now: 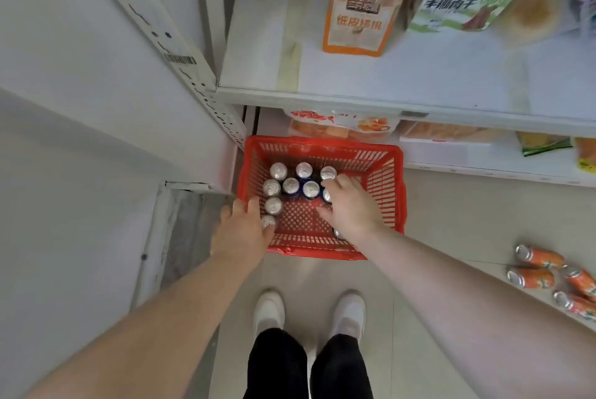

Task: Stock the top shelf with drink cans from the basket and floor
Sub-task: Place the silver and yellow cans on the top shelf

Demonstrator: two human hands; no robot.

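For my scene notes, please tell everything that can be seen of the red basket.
The red basket looks like plastic, with slotted walls and a lattice bottom. It stands upright on the floor, its far side at the low shelf. Silver-topped cans stand in its left and far part. The left hand lies over its left rim; the right hand reaches inside.

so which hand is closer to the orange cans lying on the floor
Right. The right hand is inside the red basket, on its side nearer the orange cans; the left hand is at the basket's far left rim, farther from them.
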